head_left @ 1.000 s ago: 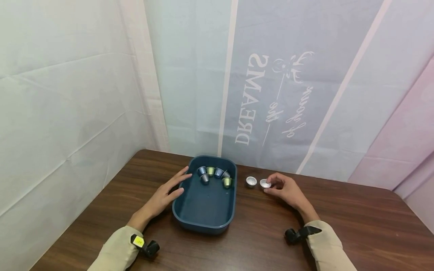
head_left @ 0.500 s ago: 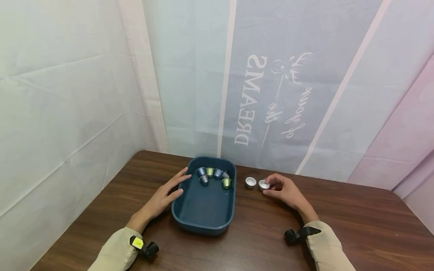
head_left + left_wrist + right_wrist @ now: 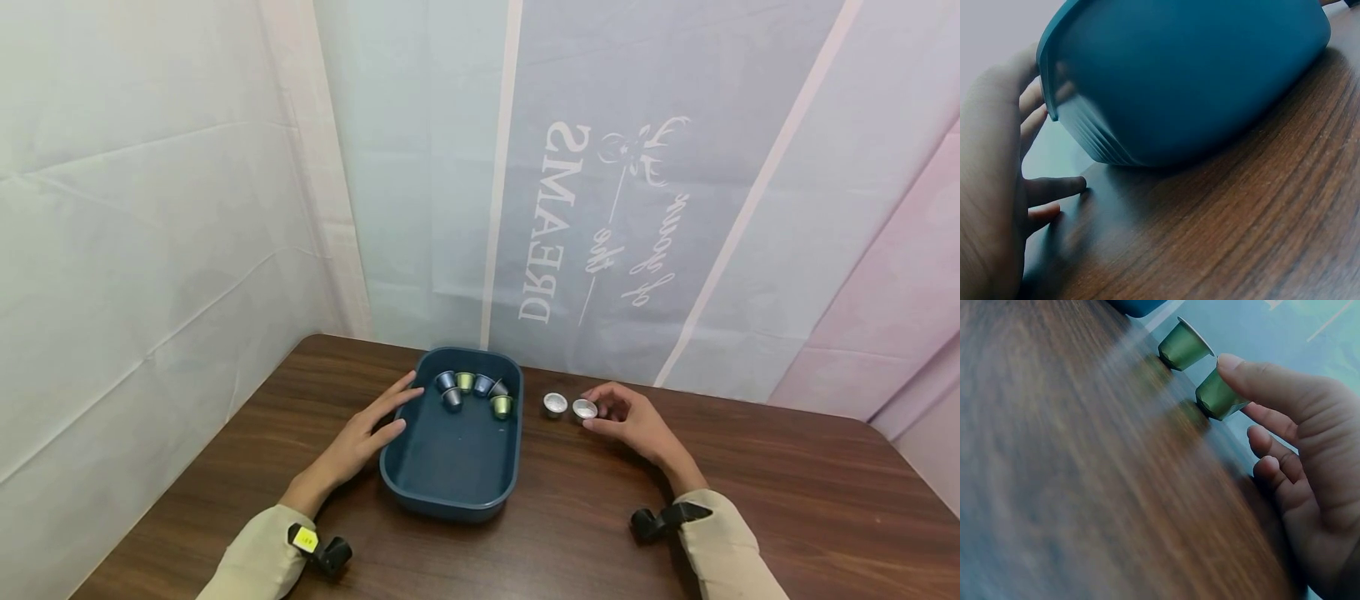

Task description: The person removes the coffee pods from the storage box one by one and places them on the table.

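Two green coffee capsules stand on the table right of a blue bin [image 3: 450, 506], silver lids up in the head view. My right hand [image 3: 633, 421] pinches the right-hand capsule [image 3: 585, 409] at its rim between thumb and forefinger; its base is at the tabletop in the right wrist view. The other capsule [image 3: 1183, 346] stands just left of it, untouched. My left hand [image 3: 367, 437] rests at the bin's left rim, fingers spread and fairly straight. In the left wrist view, some fingers [image 3: 1032, 100] lie along the bin's rim, while others reach below it near the table.
Several blue, grey and green capsules [image 3: 483, 384] lie at the far end inside the bin. A hanging cloth [image 3: 420, 208] rises right behind the table [image 3: 570, 542], and another hangs along the left edge.
My right forefinger has drawn back from over the capsule's lid to its far side, so the lid shows more fully. My left hand and the bin stay put.
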`<state>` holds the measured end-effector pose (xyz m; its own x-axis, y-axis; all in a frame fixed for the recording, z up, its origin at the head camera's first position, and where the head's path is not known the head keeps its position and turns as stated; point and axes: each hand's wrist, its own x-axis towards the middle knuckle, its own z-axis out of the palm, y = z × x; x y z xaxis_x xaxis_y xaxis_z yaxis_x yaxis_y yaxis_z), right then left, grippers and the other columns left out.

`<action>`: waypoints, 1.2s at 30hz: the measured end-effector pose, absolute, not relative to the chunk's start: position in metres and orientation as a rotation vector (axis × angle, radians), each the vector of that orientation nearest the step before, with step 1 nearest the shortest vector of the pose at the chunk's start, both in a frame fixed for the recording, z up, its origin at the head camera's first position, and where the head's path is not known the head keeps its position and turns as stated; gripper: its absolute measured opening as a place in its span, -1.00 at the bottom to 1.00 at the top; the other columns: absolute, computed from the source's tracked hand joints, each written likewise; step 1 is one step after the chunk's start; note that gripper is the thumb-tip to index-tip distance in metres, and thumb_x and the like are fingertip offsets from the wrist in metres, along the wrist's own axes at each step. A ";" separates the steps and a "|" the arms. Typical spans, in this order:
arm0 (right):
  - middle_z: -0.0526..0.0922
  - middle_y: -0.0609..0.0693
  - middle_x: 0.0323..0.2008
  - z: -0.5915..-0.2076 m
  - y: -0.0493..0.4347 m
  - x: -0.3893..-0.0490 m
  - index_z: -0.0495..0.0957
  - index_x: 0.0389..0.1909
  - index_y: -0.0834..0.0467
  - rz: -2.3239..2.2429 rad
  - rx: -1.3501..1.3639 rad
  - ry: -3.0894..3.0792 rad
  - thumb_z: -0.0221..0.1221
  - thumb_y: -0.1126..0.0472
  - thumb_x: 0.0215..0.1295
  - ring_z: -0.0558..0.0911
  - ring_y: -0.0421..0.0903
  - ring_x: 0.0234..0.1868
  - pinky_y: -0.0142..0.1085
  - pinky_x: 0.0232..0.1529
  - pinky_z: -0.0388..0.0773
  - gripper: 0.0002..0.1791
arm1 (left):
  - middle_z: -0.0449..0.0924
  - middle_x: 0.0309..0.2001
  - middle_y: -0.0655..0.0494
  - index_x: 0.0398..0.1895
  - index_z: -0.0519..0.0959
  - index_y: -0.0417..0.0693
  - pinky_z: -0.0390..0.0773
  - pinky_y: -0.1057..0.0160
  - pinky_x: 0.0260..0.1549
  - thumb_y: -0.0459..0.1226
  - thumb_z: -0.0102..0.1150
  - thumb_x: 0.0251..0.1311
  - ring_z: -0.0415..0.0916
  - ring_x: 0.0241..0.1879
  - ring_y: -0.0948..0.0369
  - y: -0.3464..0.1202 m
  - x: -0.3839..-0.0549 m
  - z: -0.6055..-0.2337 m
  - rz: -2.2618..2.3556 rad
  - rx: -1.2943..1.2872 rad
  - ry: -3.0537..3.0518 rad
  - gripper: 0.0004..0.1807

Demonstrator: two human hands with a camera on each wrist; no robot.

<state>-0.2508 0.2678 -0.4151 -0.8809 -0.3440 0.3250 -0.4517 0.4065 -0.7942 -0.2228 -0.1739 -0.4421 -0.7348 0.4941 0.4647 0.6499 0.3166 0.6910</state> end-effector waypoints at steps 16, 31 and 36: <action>0.48 0.21 -0.43 -0.404 0.269 -0.246 0.52 -0.04 0.34 1.424 0.747 -2.511 0.37 0.36 0.09 0.48 -0.03 -0.49 -0.31 -0.53 0.43 -0.60 | -0.08 0.50 0.06 0.43 0.24 0.01 0.05 -0.32 0.20 -0.32 -0.09 0.42 -0.11 0.45 0.04 -0.171 -0.223 -0.439 -1.383 -1.070 -2.397 -0.48; 0.54 0.08 -0.49 -0.377 0.243 -0.234 0.57 -0.08 0.18 1.290 0.821 -2.436 0.31 0.38 0.15 0.52 -0.02 -0.52 -0.26 -0.53 0.45 -0.70 | -0.08 0.49 -0.07 0.41 0.25 -0.13 0.05 -0.35 0.18 -0.44 -0.07 0.36 -0.11 0.44 -0.07 -0.175 -0.226 -0.444 -1.390 -1.059 -2.387 -0.46; 0.58 0.05 -0.46 -0.367 0.224 -0.227 0.56 -0.07 0.15 1.250 0.867 -2.425 0.32 0.37 0.16 0.55 -0.04 -0.52 -0.25 -0.53 0.48 -0.69 | -0.07 0.50 0.02 0.42 0.25 -0.03 0.08 -0.33 0.18 -0.38 -0.07 0.39 -0.10 0.45 -0.01 -0.174 -0.224 -0.447 -1.373 -1.061 -2.400 -0.47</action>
<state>-0.2268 0.2240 -0.3666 -0.7816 -0.3832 0.4923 -0.6233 0.4462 -0.6422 -0.2238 -0.1743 -0.4466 -0.7293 0.4927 0.4748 0.6590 0.3190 0.6812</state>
